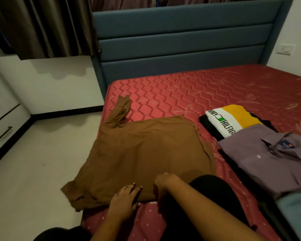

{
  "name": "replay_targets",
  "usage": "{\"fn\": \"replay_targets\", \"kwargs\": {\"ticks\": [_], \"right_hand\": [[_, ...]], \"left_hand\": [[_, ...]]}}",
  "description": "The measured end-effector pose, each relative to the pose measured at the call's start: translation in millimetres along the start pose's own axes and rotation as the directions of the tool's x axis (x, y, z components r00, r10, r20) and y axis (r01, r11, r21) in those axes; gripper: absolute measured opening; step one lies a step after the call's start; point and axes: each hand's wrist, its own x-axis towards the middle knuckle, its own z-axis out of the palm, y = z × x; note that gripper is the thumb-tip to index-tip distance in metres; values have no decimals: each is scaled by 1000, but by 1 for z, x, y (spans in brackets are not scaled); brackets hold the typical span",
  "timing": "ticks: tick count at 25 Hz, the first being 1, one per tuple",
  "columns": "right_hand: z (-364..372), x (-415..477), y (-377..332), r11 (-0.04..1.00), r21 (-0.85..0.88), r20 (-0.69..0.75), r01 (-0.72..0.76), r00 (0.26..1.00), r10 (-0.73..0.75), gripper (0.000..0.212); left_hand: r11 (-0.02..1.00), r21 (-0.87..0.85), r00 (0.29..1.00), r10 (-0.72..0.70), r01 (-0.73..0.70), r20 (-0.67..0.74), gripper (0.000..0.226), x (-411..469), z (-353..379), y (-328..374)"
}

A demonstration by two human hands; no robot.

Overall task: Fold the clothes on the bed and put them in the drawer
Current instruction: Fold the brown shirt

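Lying spread on the red mattress [181, 91], the brown shirt [142, 153] hangs one corner off its edge, while the white drawers [3, 129] at far left are closed, contents unseen. The left hand [125, 199] rests flat on the shirt's near hem, fingers spread; the right hand [163, 182] beside it is curled and seems to pinch that hem, though dim light hides the fingertips. Farther right, a folded purple shirt [268, 157] overlaps a folded tee [233, 119] reading "MMY HILFIG".

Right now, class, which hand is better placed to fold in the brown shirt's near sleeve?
Probably left: the left hand lies flat on the brown shirt beside that sleeve; the right hand is farther.
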Motion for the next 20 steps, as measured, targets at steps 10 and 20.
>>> {"fn": "replay_targets", "kwargs": {"ticks": [10,20], "right_hand": [[-9,-9,54,943,132,-220,-306,918,329,43],[-3,7,149,578,739,-183,-346,723,667,37]], "left_hand": [[988,-65,990,-142,140,-14,28,31,-41,-18],[994,-3,994,-110,110,-26,35,127,-94,-27]]}}
